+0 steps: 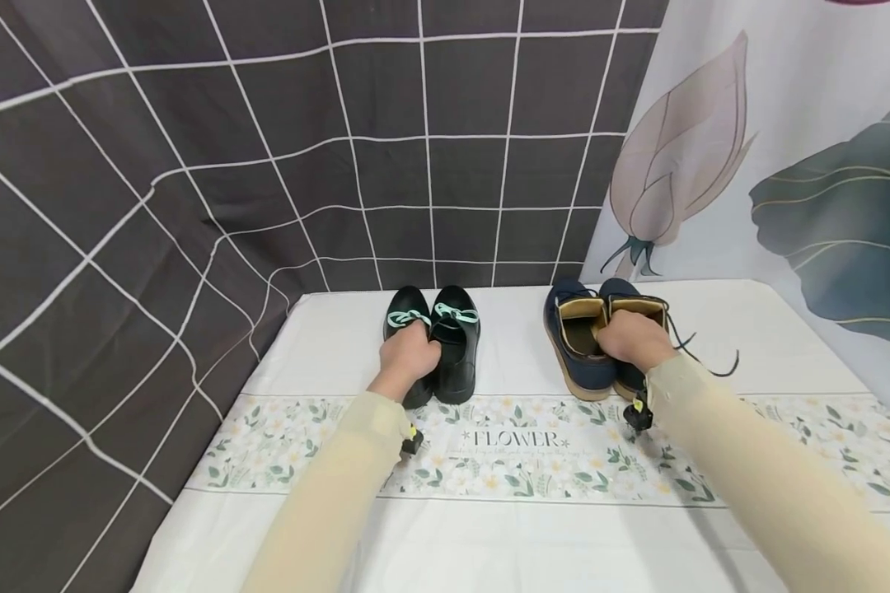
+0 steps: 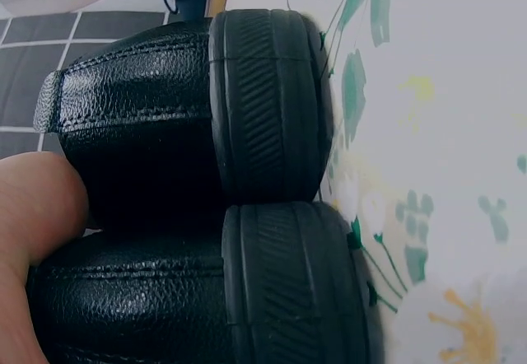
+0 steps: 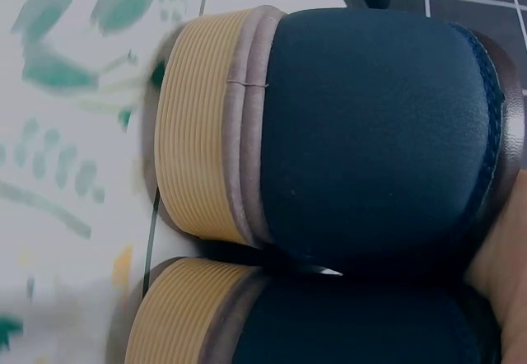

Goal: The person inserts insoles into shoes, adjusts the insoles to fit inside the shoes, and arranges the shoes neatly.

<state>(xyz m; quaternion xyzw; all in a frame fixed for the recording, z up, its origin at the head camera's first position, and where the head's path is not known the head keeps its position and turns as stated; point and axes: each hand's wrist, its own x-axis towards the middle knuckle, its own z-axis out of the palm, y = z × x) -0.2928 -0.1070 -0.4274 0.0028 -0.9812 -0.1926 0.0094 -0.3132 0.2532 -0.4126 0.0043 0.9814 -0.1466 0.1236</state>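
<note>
A pair of black shoes [image 1: 456,354] with mint-green laces stands side by side, toes toward the wall. My left hand [image 1: 409,356] grips the left black shoe [image 2: 132,298] at its opening, the thumb [image 2: 45,195] lying by the gap between the two shoes. To the right is a pair of navy shoes [image 1: 582,346] with tan soles and dark laces. My right hand [image 1: 634,339] holds the right navy shoe [image 3: 346,323] at its collar, fingers partly hidden in the opening. Both pairs have their heels toward me, soles close over the cloth.
A white tablecloth [image 1: 534,535] with a flowered band and the word FLOWER covers the table. Dark grid-patterned cloth [image 1: 460,173] hangs behind and on the left. A white curtain with flower prints [image 1: 682,148] hangs at the right. One loose lace [image 1: 712,366] trails beside the right navy shoe.
</note>
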